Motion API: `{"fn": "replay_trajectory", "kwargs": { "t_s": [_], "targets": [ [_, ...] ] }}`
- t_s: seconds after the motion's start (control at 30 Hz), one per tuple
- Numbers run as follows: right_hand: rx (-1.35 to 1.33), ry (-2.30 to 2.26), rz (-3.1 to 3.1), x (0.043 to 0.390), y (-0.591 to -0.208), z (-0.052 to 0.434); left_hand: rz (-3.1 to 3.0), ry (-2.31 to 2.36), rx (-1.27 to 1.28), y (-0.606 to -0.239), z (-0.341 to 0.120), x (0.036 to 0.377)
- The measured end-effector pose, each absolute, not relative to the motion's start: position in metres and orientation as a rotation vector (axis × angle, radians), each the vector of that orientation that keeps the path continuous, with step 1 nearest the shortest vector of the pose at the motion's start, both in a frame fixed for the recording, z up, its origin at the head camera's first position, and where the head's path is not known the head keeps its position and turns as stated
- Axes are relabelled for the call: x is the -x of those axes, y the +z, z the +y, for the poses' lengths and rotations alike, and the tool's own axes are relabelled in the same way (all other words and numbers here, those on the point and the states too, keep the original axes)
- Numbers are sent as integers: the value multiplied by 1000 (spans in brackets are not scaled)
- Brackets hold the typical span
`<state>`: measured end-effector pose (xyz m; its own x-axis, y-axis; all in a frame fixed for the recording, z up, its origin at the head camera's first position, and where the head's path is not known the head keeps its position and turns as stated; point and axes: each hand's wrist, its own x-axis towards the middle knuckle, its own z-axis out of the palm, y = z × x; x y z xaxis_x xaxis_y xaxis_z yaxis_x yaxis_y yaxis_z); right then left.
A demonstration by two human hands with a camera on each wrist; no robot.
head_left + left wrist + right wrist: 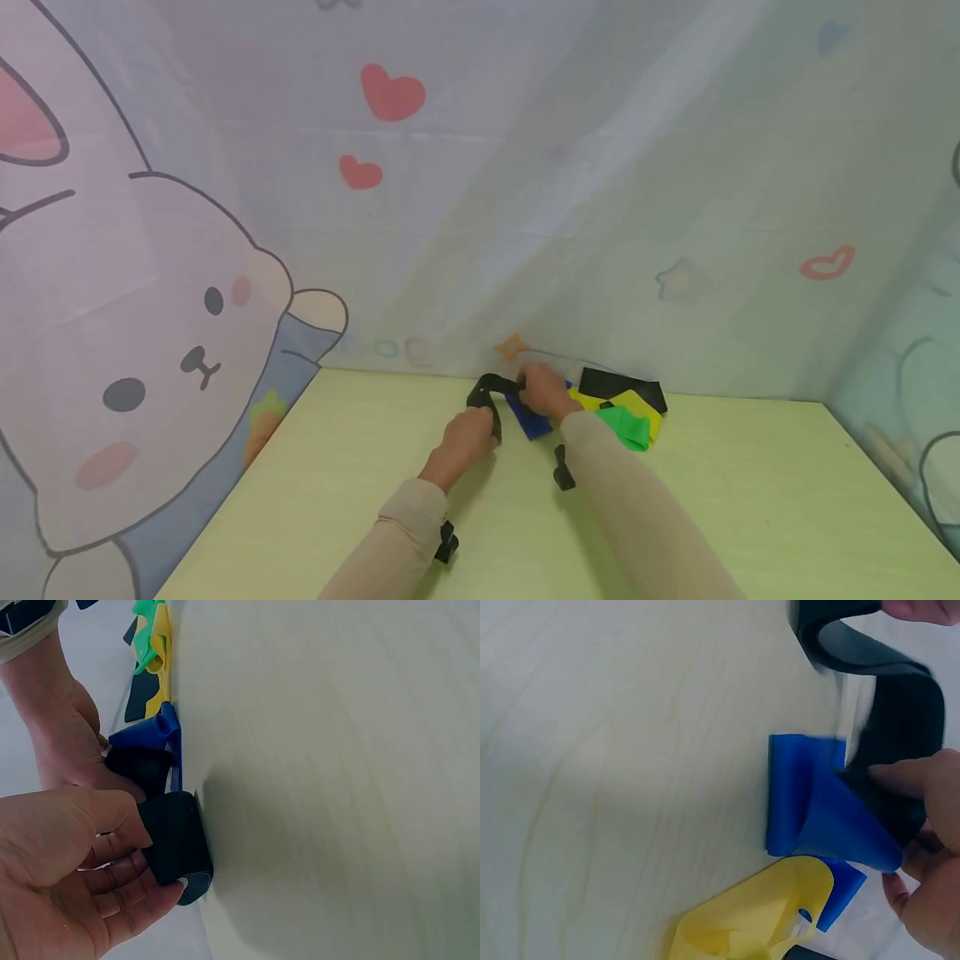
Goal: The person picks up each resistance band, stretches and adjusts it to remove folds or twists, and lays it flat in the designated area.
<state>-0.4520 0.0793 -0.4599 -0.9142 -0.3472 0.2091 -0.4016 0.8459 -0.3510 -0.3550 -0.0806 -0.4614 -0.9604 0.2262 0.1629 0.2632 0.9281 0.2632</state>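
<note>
A black flexible band (493, 383) arches between the two hands near the table's back edge. My left hand (465, 437) grips one end; in the left wrist view the thumb and fingers pinch the folded black band (178, 844). My right hand (543, 390) pinches the other part of it between thumb and fingers, seen close up in the right wrist view (934, 810). A blue band (806, 799) lies folded under and against the right hand; whether the fingers also hold it I cannot tell. Part of the blue band (531, 421) is hidden by the hand.
Right of the hands, a yellow band (641, 407), a green band (626, 427) and another black piece (621, 385) lie heaped against the printed cloth backdrop (525, 208). The pale wooden table (750, 500) extends to both sides. Black straps sit by both wrists.
</note>
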Motion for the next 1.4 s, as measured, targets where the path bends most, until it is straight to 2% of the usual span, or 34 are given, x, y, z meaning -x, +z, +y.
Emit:
{"fn": "replay_trajectory", "kwargs": {
  "t_s": [0.5,0.73,1.07,1.4],
  "targets": [
    [-482,683,-2781,453,-453,81,-2878,-546,376,-440,-94,334],
    [-429,797,-2745,454,-454,90,-2818,-790,434,-430,-105,320],
    [-319,869,-2775,452,-453,91,-2818,-794,567,-424,-109,310],
    [-356,1375,-2533,450,-454,95,-2911,-1215,692,-425,-124,297]
  ]
}}
